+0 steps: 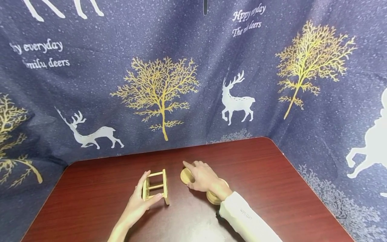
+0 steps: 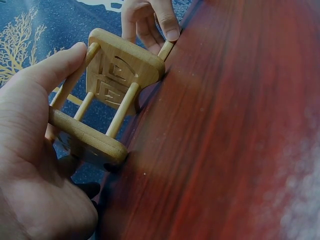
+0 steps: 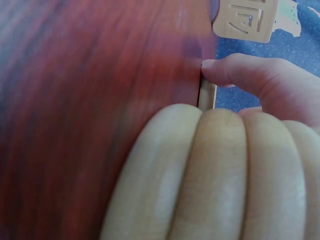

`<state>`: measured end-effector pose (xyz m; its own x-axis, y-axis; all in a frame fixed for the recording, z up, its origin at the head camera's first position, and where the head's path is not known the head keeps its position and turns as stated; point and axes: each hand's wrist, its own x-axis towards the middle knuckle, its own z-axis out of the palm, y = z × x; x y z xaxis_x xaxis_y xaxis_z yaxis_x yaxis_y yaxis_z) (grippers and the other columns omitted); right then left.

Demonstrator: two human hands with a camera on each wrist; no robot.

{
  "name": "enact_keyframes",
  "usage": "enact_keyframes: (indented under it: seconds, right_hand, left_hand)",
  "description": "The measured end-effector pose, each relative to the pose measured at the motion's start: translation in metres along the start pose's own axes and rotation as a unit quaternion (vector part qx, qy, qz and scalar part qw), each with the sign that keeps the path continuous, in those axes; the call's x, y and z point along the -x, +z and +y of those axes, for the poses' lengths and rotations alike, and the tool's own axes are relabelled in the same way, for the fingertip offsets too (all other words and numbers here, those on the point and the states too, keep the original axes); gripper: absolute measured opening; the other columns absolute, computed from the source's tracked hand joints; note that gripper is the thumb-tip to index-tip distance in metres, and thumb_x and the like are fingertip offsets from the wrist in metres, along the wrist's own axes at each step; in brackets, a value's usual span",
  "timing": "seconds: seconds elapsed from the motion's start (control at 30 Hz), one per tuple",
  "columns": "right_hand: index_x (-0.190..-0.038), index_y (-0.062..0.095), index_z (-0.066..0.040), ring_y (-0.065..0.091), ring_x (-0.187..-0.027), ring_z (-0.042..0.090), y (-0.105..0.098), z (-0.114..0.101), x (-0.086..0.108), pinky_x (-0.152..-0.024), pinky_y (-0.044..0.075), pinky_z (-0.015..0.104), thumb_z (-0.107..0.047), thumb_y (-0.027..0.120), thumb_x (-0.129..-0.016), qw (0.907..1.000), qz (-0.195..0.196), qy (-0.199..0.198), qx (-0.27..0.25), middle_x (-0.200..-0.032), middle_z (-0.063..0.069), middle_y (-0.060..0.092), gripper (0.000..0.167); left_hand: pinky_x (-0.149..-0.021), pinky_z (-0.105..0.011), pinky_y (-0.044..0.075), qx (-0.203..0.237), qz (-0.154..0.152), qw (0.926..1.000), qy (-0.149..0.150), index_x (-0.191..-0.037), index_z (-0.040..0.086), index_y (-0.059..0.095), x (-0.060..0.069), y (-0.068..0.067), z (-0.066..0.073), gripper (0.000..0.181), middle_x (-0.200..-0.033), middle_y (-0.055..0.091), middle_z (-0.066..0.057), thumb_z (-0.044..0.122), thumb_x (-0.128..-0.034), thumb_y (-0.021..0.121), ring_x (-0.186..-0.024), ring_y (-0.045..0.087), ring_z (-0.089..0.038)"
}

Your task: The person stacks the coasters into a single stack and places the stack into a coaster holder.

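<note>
My left hand [image 1: 136,203] grips a small wooden coaster rack [image 1: 165,188], thumb on the near side and fingers on the far side. Two rounded plates joined by thin rods make up the rack. It is turned on its side with the plates upright, and carved characters show on one plate [image 2: 117,72]. To the right, my right hand [image 1: 204,176] holds a round wooden coaster [image 1: 186,176] at its edge, low at the tabletop. Beneath my right wrist stands a stack of round wooden coasters [image 1: 213,197]; their rounded edges fill the lower right wrist view.
The reddish-brown table [image 1: 260,168] has rounded far corners. A dark blue cloth [image 1: 208,53] printed with deer and golden trees hangs behind it and along both sides. A white sleeve [image 1: 246,216] covers the right forearm.
</note>
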<state>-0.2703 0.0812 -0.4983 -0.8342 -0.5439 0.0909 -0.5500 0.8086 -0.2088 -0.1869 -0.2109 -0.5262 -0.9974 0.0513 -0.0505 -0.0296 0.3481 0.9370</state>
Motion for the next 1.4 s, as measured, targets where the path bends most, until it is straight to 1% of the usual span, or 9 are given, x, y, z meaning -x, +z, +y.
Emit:
enact_keyframes:
  seconds: [0.2, 0.4, 0.5, 0.73, 0.9, 1.13, 1.23, 1.33, 1.4]
  right_hand:
    - [-0.168, 0.048, -0.010, 0.063, -0.129, 0.036, 0.0011, 0.0002, -0.0012, -0.112, 0.049, 0.051, -0.035, 0.091, -0.085, 0.9999, 0.004, 0.012, -0.004, -0.138, 0.017, 0.068, 0.096]
    - [-0.165, 0.053, -0.009, 0.064, -0.126, 0.036, 0.0025, 0.0010, -0.0012, -0.109, 0.049, 0.051, -0.039, 0.090, -0.083, 0.9998, 0.014, 0.013, -0.007, -0.135, 0.017, 0.069, 0.095]
    - [-0.162, 0.056, -0.009, 0.064, -0.124, 0.035, 0.0030, 0.0008, -0.0015, -0.107, 0.049, 0.049, -0.041, 0.090, -0.081, 0.9997, 0.022, 0.009, -0.003, -0.132, 0.015, 0.069, 0.093]
    - [-0.157, 0.064, -0.012, 0.061, -0.117, 0.028, 0.0042, 0.0009, -0.0021, -0.101, 0.049, 0.044, -0.043, 0.092, -0.075, 0.9993, 0.037, -0.004, 0.009, -0.124, 0.008, 0.066, 0.092]
    - [-0.152, 0.069, -0.013, 0.060, -0.116, 0.027, 0.0048, 0.0016, -0.0015, -0.101, 0.049, 0.043, -0.044, 0.093, -0.072, 0.9987, 0.049, -0.013, 0.008, -0.123, 0.006, 0.065, 0.089]
    - [-0.148, 0.072, -0.012, 0.061, -0.117, 0.027, 0.0071, 0.0037, -0.0016, -0.101, 0.049, 0.043, -0.045, 0.093, -0.073, 0.9977, 0.061, -0.025, 0.010, -0.125, 0.007, 0.065, 0.085]
    - [-0.148, 0.072, -0.011, 0.060, -0.117, 0.027, 0.0066, 0.0037, -0.0015, -0.101, 0.048, 0.043, -0.045, 0.093, -0.073, 0.9976, 0.065, -0.025, 0.009, -0.125, 0.007, 0.065, 0.085]
    - [-0.148, 0.072, -0.012, 0.060, -0.117, 0.027, 0.0052, 0.0030, -0.0015, -0.102, 0.048, 0.043, -0.045, 0.094, -0.072, 0.9975, 0.066, -0.024, 0.007, -0.124, 0.006, 0.065, 0.086]
    - [-0.149, 0.071, -0.011, 0.060, -0.117, 0.026, 0.0044, 0.0025, -0.0015, -0.103, 0.047, 0.043, -0.044, 0.094, -0.072, 0.9976, 0.064, -0.025, 0.005, -0.125, 0.006, 0.065, 0.087]
  left_hand:
    - [-0.064, -0.037, 0.058, 0.002, 0.001, 1.0000, 0.006, -0.176, 0.034, 0.027, 0.0000, 0.0007, -0.0009, 0.106, -0.183, 0.022, -0.010, 0.028, -0.0925, 0.092, -0.107, 0.066, -0.030]
    - [-0.061, -0.037, 0.057, 0.008, -0.001, 1.0000, 0.004, -0.176, 0.035, 0.027, 0.0000, 0.0004, -0.0012, 0.106, -0.183, 0.022, -0.009, 0.028, -0.0928, 0.092, -0.101, 0.067, -0.026]
    - [-0.059, -0.036, 0.056, 0.010, -0.004, 0.9999, 0.001, -0.176, 0.036, 0.026, 0.0006, -0.0002, -0.0010, 0.106, -0.182, 0.023, -0.011, 0.029, -0.0929, 0.091, -0.094, 0.067, -0.024]
    - [-0.062, -0.038, 0.058, 0.011, -0.001, 0.9999, 0.003, -0.176, 0.034, 0.026, 0.0003, 0.0000, -0.0008, 0.106, -0.181, 0.025, -0.018, 0.028, -0.0929, 0.091, -0.102, 0.071, -0.025]
    - [-0.060, -0.038, 0.058, 0.003, 0.001, 1.0000, 0.002, -0.176, 0.034, 0.026, -0.0002, 0.0001, -0.0018, 0.106, -0.178, 0.027, -0.022, 0.030, -0.0925, 0.092, -0.098, 0.069, -0.026]
    - [-0.058, -0.036, 0.057, 0.003, -0.001, 1.0000, 0.002, -0.176, 0.036, 0.026, -0.0012, 0.0006, -0.0030, 0.106, -0.180, 0.026, -0.017, 0.030, -0.0924, 0.091, -0.093, 0.068, -0.024]
    - [-0.060, -0.037, 0.057, 0.000, 0.000, 1.0000, 0.005, -0.176, 0.035, 0.026, -0.0008, 0.0006, -0.0022, 0.106, -0.180, 0.026, -0.017, 0.031, -0.0924, 0.091, -0.101, 0.067, -0.030]
    - [-0.075, -0.041, 0.059, -0.015, 0.005, 0.9998, 0.015, -0.176, 0.033, 0.027, -0.0006, 0.0004, -0.0023, 0.105, -0.182, 0.026, -0.014, 0.032, -0.0927, 0.091, -0.128, 0.062, -0.038]
    - [-0.091, -0.048, 0.057, -0.023, 0.006, 0.9995, 0.022, -0.176, 0.031, 0.026, -0.0001, 0.0000, -0.0026, 0.105, -0.183, 0.025, -0.012, 0.031, -0.0934, 0.091, -0.145, 0.052, -0.043]
